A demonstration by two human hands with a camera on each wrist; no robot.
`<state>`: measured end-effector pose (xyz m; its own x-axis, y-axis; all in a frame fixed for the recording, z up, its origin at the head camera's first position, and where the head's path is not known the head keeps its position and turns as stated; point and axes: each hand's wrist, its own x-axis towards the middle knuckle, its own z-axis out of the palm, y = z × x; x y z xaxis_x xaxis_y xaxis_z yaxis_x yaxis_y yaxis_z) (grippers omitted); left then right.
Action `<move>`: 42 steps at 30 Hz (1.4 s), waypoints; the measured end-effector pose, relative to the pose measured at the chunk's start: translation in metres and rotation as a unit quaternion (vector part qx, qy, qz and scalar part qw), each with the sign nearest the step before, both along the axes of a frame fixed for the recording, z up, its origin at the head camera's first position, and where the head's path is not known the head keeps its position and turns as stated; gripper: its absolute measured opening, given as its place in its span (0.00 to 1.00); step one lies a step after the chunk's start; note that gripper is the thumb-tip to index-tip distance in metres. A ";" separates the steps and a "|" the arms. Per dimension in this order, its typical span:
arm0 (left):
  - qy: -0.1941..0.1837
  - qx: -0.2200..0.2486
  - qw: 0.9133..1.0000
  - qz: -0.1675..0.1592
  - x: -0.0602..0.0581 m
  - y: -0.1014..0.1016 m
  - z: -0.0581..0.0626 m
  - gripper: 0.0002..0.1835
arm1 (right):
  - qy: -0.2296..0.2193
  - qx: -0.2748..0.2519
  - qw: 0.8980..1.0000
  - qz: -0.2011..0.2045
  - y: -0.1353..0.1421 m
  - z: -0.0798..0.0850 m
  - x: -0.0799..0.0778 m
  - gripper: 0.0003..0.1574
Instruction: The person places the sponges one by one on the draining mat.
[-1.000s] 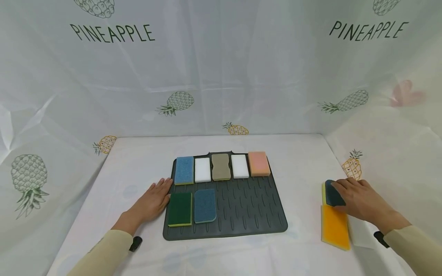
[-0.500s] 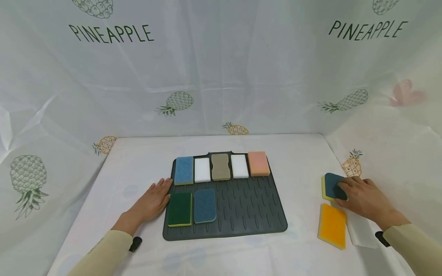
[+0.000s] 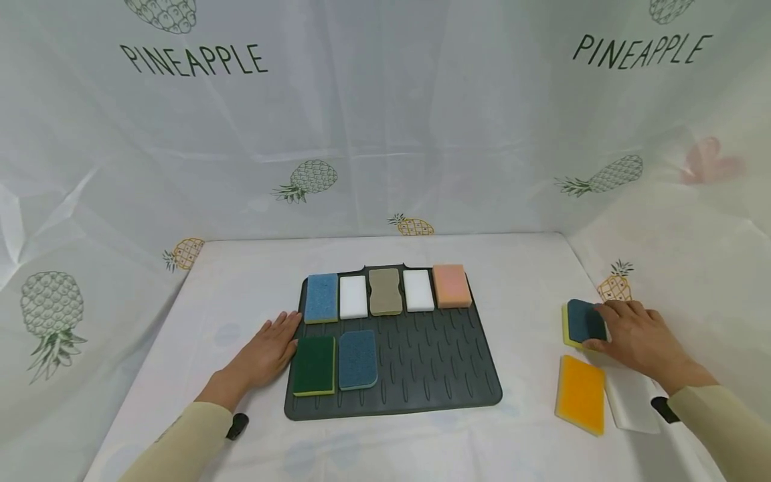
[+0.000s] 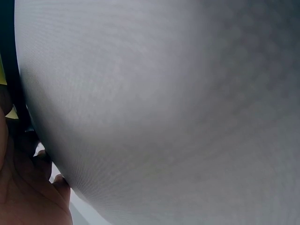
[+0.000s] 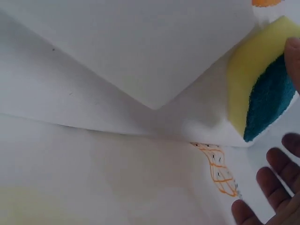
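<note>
My left hand (image 3: 265, 351) lies flat with straight fingers at the left edge of a dark grey ridged mat (image 3: 434, 365). In the left wrist view a blurred pale surface fills most of the frame beside the fingers (image 4: 42, 159). At the right, my right hand (image 3: 641, 338) is at a scouring sponge (image 3: 583, 320) with a blue-green top and yellow base, lying on the table. In the right wrist view the thumb (image 5: 293, 61) touches this sponge (image 5: 269, 101), while the other fingers (image 5: 271, 185) are spread apart from it.
On the mat's back row sit a blue sponge (image 3: 321, 296), two white sponges, a tan sponge (image 3: 385, 292) and a pink sponge (image 3: 452, 286). A green sponge (image 3: 314, 365) and another blue sponge (image 3: 358, 359) lie in front. An orange sponge (image 3: 580, 393) and a white pad (image 3: 631, 399) lie at right.
The blue-green and yellow sponge has moved away from me, apart from the orange one. My right hand has since shifted slightly right, uncovering more of it. The left hand stays put.
</note>
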<state>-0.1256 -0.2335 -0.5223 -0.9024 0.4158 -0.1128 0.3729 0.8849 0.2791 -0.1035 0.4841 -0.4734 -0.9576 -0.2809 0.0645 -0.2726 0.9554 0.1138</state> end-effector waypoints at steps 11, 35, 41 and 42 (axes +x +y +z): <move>0.000 0.002 1.000 0.001 0.001 -0.001 0.000 0.34 | -0.022 0.008 0.999 -0.024 0.002 0.001 -0.003 0.77; 0.001 0.004 1.000 -0.001 -0.001 -0.001 -0.001 0.33 | 0.132 0.002 0.986 0.107 -0.097 0.011 -0.039 0.74; 0.000 0.002 1.000 -0.002 -0.001 -0.001 0.000 0.34 | 0.138 -0.008 0.981 0.138 -0.144 0.012 -0.046 0.74; 0.000 0.001 1.000 -0.001 -0.001 -0.001 -0.001 0.34 | 0.135 -0.009 0.981 0.141 -0.153 0.012 -0.047 0.74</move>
<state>-0.1265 -0.2346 -0.5232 -0.9014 0.4184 -0.1117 0.3751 0.8832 0.2817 -0.1507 0.3311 -0.4619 -0.7895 -0.5289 0.3114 -0.4886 0.8486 0.2027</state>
